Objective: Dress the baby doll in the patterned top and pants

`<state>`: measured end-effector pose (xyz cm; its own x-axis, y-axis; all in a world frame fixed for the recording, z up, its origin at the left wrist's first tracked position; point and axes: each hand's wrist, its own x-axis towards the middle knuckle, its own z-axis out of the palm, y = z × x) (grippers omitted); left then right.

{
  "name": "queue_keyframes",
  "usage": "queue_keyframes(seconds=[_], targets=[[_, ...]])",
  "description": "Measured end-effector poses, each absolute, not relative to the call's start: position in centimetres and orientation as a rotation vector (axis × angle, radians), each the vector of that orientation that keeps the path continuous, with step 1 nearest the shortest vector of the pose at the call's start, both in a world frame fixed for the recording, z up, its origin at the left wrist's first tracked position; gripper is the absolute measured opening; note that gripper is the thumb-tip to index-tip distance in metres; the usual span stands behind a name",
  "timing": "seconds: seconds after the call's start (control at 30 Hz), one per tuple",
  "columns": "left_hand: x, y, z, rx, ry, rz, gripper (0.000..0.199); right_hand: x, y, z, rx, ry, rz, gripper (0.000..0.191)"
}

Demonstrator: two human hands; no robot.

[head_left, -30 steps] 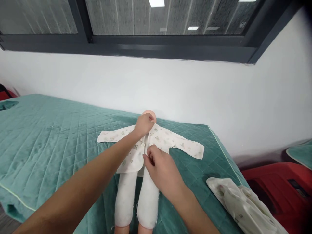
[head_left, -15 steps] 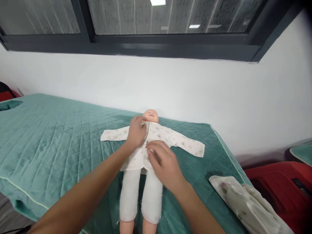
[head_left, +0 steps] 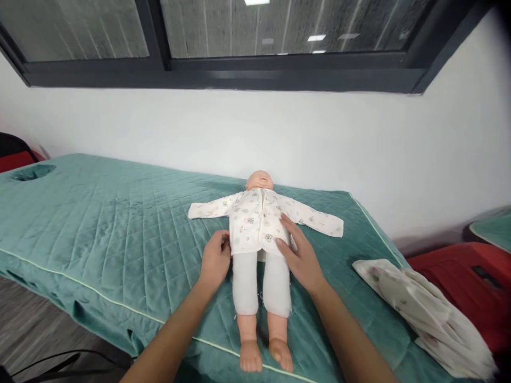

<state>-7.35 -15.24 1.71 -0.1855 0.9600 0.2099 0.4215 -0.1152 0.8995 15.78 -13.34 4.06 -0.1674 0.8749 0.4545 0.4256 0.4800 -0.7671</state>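
A baby doll (head_left: 260, 181) lies on its back with its head toward the wall. It wears a white baby shirt (head_left: 249, 223) with small printed figures, its sleeves spread to both sides and its front edges meeting along the middle. White padded coverings wrap the thighs, while the lower legs and feet are bare. At the shirt's lower left side, my left hand (head_left: 216, 259) has its fingers curled against the fabric edge. My right hand (head_left: 302, 256) lies on the shirt's lower right side, thumb and fingers apart.
Beneath the doll is a bed with a green quilted cover (head_left: 131, 229). A crumpled white printed cloth (head_left: 427, 314) lies at the right edge, beside a red case-like object (head_left: 463, 271). The white wall and a dark window frame (head_left: 239, 74) stand behind.
Both hands have left the shirt's front opening. The left moved down to its lower left side, the right over to its lower right side. The view has shifted, showing the doll's feet.
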Motion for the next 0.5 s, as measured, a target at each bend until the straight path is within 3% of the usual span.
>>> queue_keyframes(seconds=[0.27,0.5], targets=[[-7.8,-18.2,-0.1,1.751,1.496,1.331,0.037,17.0,-18.5,1.6,-1.220,-1.519,0.590,0.032],[-7.5,-17.5,0.0,1.788,1.651,1.239,0.010,16.2,-17.4,1.2,-1.546,-1.574,0.224,0.025]])
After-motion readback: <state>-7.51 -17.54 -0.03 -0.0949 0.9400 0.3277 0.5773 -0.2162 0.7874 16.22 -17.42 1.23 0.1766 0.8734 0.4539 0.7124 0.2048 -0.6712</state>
